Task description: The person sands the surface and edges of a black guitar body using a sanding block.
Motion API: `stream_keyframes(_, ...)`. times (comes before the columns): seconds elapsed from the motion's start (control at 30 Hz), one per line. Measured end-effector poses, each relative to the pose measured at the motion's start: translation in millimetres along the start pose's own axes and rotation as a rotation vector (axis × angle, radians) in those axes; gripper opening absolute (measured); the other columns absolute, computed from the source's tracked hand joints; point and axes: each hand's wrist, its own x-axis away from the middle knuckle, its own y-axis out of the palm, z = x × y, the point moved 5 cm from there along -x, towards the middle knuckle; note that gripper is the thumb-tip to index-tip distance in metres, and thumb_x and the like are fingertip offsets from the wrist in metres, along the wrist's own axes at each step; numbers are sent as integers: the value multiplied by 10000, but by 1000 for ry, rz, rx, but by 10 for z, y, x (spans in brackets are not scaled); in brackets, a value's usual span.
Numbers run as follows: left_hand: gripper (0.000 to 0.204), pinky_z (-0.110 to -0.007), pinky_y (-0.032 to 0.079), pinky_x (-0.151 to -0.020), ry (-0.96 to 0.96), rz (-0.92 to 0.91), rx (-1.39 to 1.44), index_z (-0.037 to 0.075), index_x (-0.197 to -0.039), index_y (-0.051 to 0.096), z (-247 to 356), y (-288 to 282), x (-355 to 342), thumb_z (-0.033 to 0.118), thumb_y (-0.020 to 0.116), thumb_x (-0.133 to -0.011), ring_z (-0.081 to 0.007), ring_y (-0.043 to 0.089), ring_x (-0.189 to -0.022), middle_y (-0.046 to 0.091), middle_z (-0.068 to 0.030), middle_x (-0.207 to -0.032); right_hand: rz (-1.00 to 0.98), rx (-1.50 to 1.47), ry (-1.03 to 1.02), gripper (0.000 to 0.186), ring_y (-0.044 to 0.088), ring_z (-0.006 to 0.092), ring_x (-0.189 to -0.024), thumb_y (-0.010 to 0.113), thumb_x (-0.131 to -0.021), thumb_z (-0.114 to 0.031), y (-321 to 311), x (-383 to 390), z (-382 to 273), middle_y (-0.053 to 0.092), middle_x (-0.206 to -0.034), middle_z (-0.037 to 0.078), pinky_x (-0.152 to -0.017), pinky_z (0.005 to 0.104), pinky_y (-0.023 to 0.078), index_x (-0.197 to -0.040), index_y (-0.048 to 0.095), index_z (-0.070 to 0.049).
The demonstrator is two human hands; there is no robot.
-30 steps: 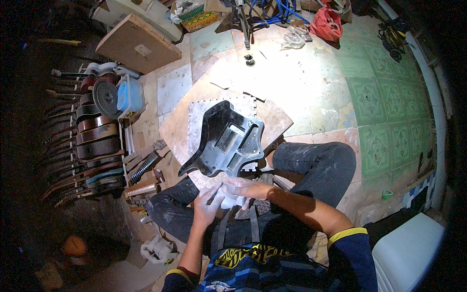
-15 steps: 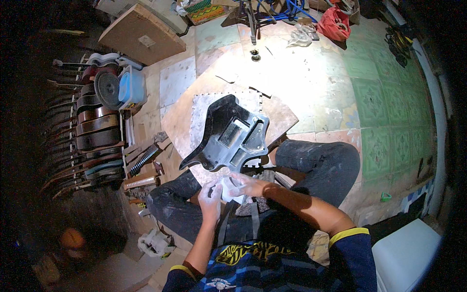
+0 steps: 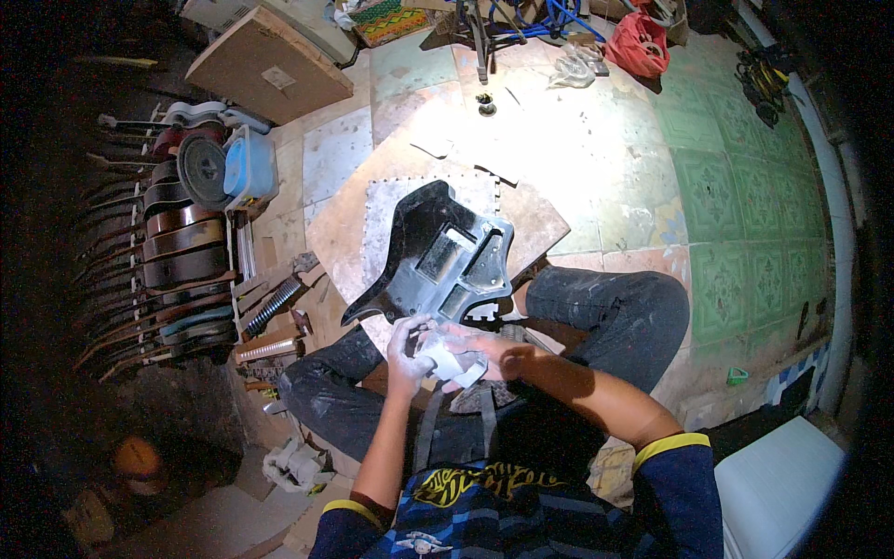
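Observation:
A black electric guitar body [image 3: 401, 270] with several routed cavities lies flat in front of my crossed legs. Its near edge is just beyond my fingers. Close to my lap, a folded white sheet [image 3: 458, 366], perhaps sandpaper, is between my two hands. My left hand [image 3: 405, 354], pale with dust, has its fingers curled around the sheet's left side. From the right, my right hand [image 3: 484, 350] reaches across it with bent fingers on its far side. Part of the sheet is hidden by my fingers.
Under the guitar body are a pale foam mat [image 3: 380, 200] and a brown board [image 3: 545, 219]. Several guitars [image 3: 186, 244] stand racked at the left, beside a blue tub [image 3: 250, 166]. A red bag [image 3: 637, 45] lies at the far right; a white chair [image 3: 782, 484] is near right.
The white sheet has turned and shifted slightly right in my hands. My left fingers have moved up and my right hand has come further across it. The guitar body stays put.

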Motion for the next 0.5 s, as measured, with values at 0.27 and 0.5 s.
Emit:
stream_keyframes(0.27, 502, -446, 415, -1084, 163, -98, -411, 42, -1266, 647, -341, 191, -494, 233, 669, -803, -386, 554, -1207, 604, -193, -1232, 235, 485, -256, 431, 698, 209, -957, 665, -1015, -208, -372, -3, -641, 670, -1163, 116, -770, 361, 597, -1384, 468, -106)
stream_keyframes(0.5, 741, -626, 268, -1151, 210, -141, -1087, 267, -1532, 490, -294, 791, -535, 541, 712, -881, -436, 402, -1382, 465, -172, -1501, 679, 185, -646, 351, 691, 161, -906, 545, -1021, -208, -589, 417, -1355, 669, -1113, 75, -778, 318, 599, -1339, 507, -63)
